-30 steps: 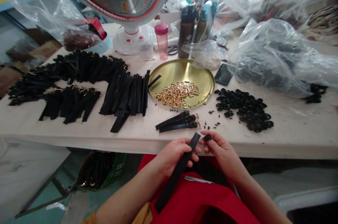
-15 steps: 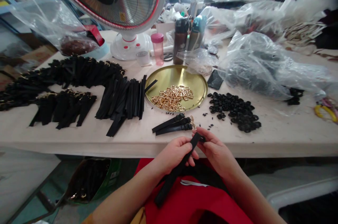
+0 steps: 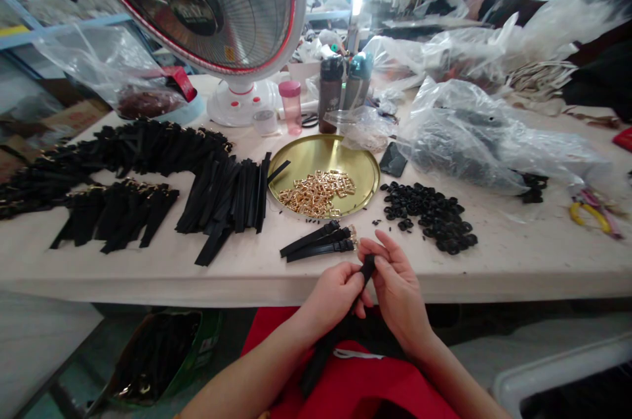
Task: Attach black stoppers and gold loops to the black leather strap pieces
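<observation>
A black strap (image 3: 322, 358) slants up from my lap to the table's front edge. My left hand (image 3: 336, 292) is closed around its upper part. At the top end, the thumb and fingers of my right hand (image 3: 399, 290) pinch the strap tip; any small loop there is hidden. Just beyond my hands lie several finished-looking straps (image 3: 316, 242) with gold buckles at their right ends. A pile of small black loops (image 3: 428, 213) is to the right of them. Loose gold buckles (image 3: 316, 194) lie heaped on a round gold tray (image 3: 353, 159).
Bare black straps (image 3: 217, 198) lie left of the tray, and buckled bundles (image 3: 116, 211) further left. A fan-shaped heater (image 3: 241, 103), a pink-lidded cup (image 3: 291, 109) and dark bottles (image 3: 330, 93) stand behind. Plastic bags (image 3: 474, 136) and yellow-handled pliers (image 3: 590, 216) are at right.
My right fingers have closed over the strap's top end, where a dark loop showed before. The strap has turned a little more upright. The whole view has shifted slightly.
</observation>
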Tool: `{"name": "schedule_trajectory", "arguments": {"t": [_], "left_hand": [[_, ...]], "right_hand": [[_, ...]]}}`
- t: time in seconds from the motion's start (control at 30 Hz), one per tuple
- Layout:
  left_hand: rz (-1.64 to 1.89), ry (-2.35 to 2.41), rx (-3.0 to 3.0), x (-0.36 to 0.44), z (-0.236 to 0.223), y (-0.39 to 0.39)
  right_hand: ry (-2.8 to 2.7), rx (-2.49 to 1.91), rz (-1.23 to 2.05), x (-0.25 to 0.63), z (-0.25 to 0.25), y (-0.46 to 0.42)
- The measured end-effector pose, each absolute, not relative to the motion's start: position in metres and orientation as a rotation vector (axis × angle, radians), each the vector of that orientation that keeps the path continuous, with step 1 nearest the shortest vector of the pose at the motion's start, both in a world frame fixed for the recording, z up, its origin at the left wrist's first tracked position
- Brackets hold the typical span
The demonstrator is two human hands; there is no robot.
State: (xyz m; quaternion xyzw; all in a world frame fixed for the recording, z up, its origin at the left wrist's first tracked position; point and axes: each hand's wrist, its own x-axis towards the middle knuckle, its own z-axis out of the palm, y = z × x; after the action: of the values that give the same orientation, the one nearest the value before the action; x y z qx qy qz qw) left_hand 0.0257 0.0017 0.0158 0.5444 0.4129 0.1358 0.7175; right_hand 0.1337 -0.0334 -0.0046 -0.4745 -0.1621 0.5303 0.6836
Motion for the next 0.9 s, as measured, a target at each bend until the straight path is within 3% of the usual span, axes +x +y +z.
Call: {"name": "schedule_trajectory", "arguments": {"t": [0.2,0.43,0.53,0.7,0.8,0.9], "left_hand": [[0.397,0.990,1.359,0.024,0.007,-0.001],[0.270,0.964,1.424,0.009,0.016,0.003],[0.202,0.919,1.363,0.004,0.011,0.002],[0.327,0.955,1.499,0.001,0.005,0.007],[0.339,1.007,1.516,0.000,0.006,0.013],[0.286,1.068,1.457,0.000,0.006,0.016]], "right_hand": [[-0.379,-1.068,1.238,0.131,-0.010,-0.041],[-0.523,-1.160,1.393,0.158,-0.030,-0.043],[-0.504,-1.197,1.287,0.159,-0.025,-0.042],[-0.700,-1.175,1.409,0.141,-0.013,-0.040],[-0.935,-1.317,1.238,0.158,-0.016,-0.033],[-1.247,-1.713,0.791,0.203,-0.023,-0.018]]}}
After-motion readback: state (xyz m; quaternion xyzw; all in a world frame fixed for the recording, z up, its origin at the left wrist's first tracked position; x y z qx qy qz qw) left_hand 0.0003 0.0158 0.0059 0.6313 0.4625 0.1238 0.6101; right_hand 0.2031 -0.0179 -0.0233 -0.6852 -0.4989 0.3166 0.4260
